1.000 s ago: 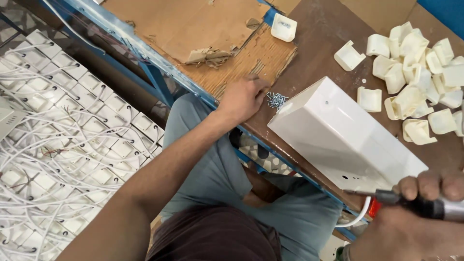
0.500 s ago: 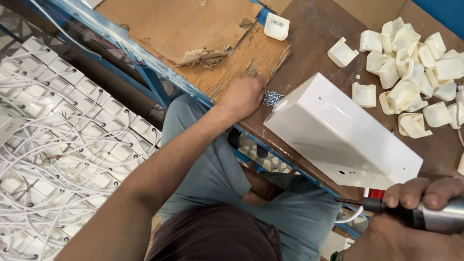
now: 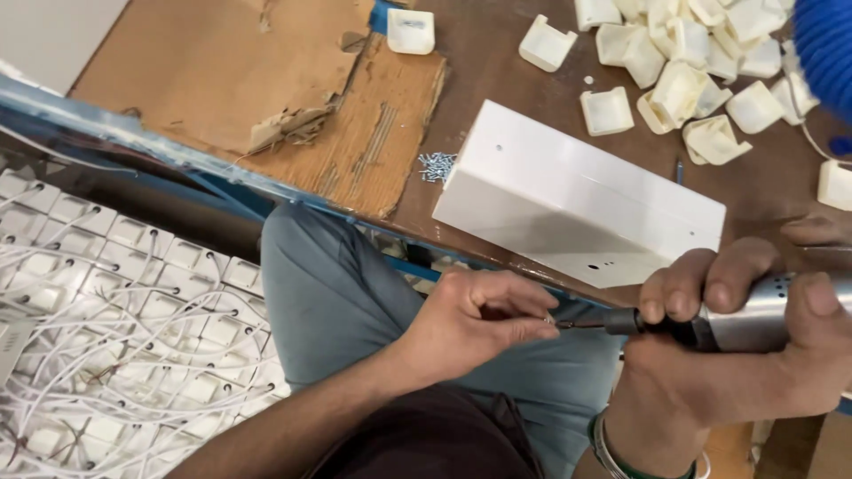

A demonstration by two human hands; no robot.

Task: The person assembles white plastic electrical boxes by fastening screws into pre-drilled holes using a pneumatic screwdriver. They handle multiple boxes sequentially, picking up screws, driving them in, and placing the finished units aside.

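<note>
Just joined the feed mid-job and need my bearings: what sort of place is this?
Probably a small assembly workshop. A powered screwdriver sits in the right hand, a white housing lies on the workbench beside loose screws, and white plastic caps are heaped nearby.

Cardboard sheet [image 3: 266, 80]: flat, brown, torn at its edge, on the worktop [image 3: 497, 71] top left.
Labels, signs, screens: none visible.
</note>
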